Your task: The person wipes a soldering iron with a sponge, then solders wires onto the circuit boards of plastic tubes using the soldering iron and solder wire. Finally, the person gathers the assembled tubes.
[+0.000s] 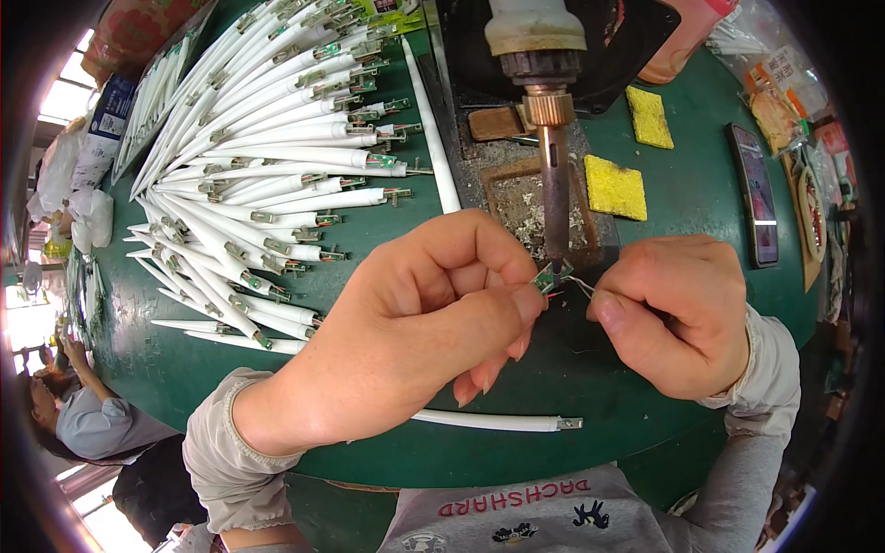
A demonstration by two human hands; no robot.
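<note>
Fingers (502, 309) of the left hand (415, 332) are pinching a small green circuit board (544, 279) between thumb and forefinger, the other fingers curling below. The board is sitting between the two hands, directly under a soldering iron (556, 184) that is pointing straight down; its dark tip is reaching the board, though whether they are touching is too fine to tell. The right hand (678, 313), its fingers folded in, is gripping thin pale wires (579, 284) between thumb and forefinger, and these are running toward the board's right side. Behind the board, a brown-rimmed tray (491, 189) is holding grey crumbly residue, and two yellow sponges are lying to its right, one (615, 188) nearer than the other (651, 117). A phone (754, 195) is resting farther right on the green table (710, 157). To the left, many white tapered tubes (295, 157) are fanning out in a heap, small green boards showing at many ends. One white tube (489, 421) is lying alone near the table's front edge, while a co-worker (106, 419) is appearing at far left.
</note>
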